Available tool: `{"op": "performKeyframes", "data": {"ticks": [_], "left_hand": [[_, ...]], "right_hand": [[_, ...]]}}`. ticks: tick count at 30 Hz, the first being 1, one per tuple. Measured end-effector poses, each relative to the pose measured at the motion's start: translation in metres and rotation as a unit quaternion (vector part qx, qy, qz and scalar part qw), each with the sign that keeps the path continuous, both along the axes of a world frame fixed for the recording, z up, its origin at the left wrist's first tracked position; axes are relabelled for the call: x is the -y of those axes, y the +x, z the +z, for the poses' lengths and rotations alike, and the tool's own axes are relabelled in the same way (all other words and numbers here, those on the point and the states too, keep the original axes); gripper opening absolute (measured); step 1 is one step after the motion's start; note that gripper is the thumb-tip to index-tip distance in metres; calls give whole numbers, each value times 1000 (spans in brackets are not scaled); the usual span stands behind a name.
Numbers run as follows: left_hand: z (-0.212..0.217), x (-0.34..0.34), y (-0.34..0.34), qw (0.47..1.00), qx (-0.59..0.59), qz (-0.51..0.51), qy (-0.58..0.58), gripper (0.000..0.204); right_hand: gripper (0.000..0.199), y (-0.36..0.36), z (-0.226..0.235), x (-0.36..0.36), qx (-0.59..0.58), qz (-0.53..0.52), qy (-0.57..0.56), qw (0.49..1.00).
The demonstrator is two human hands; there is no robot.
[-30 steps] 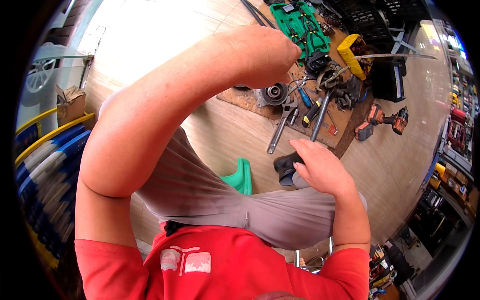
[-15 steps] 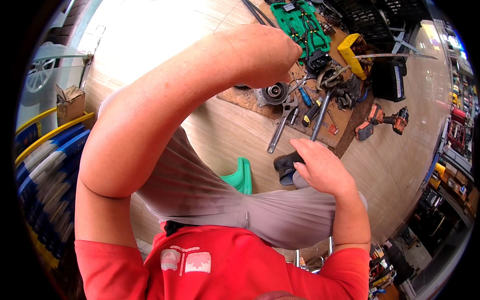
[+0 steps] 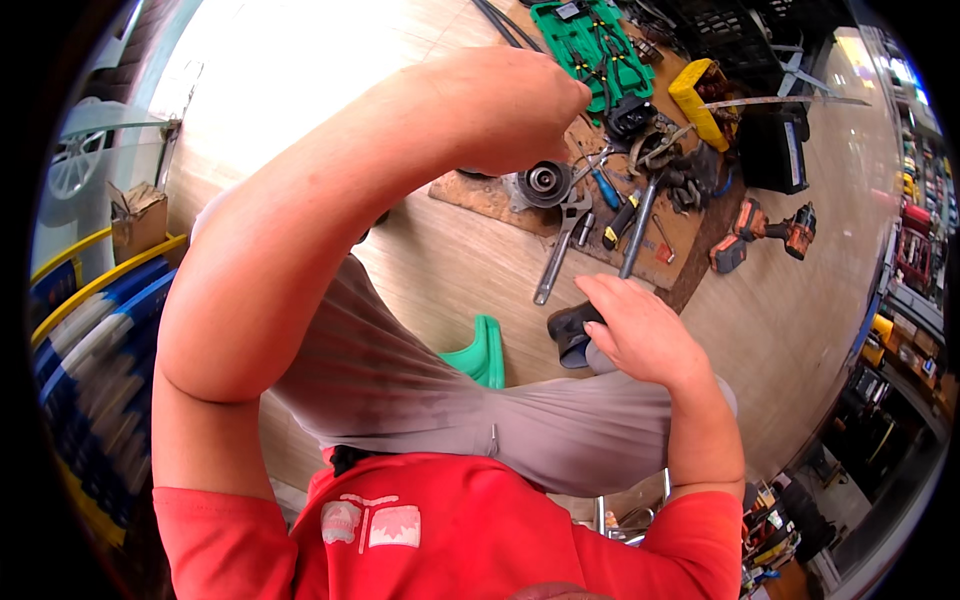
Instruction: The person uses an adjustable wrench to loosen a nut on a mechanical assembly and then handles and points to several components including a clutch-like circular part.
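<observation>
A round, grey metal part with concentric rings and a dark outer rim (image 3: 543, 181) lies on a worn brown board (image 3: 462, 196), its face turned up. The person's left hand (image 3: 535, 110) is just beyond it, back of the hand up; the fingers point down behind the hand, so I cannot tell whether they grip anything or touch the part. The right hand (image 3: 637, 325) is on the near side of the part, to its right and well apart from it, with fingers stretched out, thumb spread away, and nothing held.

Just to the near right of the part lies a long silver adjustable wrench (image 3: 558, 252), its head toward the part and its handle reaching past the board edge. Right of the part are a blue-handled screwdriver (image 3: 604, 188), a yellow-and-black handled tool (image 3: 621, 223) and a long grey metal bar (image 3: 641, 228). Farther right of it stands an orange-and-black cordless power tool (image 3: 765, 232). Beyond the part, to the right, an open green plastic case (image 3: 606, 22) holds black pliers (image 3: 597, 80); a yellow plastic box (image 3: 688, 92) is farther right.
</observation>
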State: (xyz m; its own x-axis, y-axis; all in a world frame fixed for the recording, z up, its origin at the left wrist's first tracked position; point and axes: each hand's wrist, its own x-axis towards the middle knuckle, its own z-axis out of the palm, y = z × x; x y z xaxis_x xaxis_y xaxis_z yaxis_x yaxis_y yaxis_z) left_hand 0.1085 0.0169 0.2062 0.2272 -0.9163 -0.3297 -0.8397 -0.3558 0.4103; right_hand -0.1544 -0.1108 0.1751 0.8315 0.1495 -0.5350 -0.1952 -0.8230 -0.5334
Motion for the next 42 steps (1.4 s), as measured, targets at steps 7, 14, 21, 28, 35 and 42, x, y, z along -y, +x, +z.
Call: {"op": "performKeyframes", "data": {"ticks": [7, 14, 21, 28, 35, 42], "left_hand": [[-6, 0, 0, 1000, 10, -5, -19, 40], [-10, 1, 0, 999, 15, -14, -32, 45], [-9, 2, 0, 999, 20, -23, -25, 47], [-13, 1, 0, 998, 26, -29, -42, 47], [-13, 1, 0, 999, 30, -27, -31, 46], [-13, 1, 0, 999, 22, -24, -42, 44]], "right_hand": [[47, 0, 2, -1, 2, -7, -5, 1000], [45, -1, 2, 0, 3, -6, -8, 1000], [45, -3, 1, 1, 18, 3, -12, 1000], [45, -4, -1, 1, 18, 7, -16, 1000], [44, -4, -1, 1, 5, 2, -12, 1000], [44, -3, 0, 1, 7, 1, -14, 1000]]}}
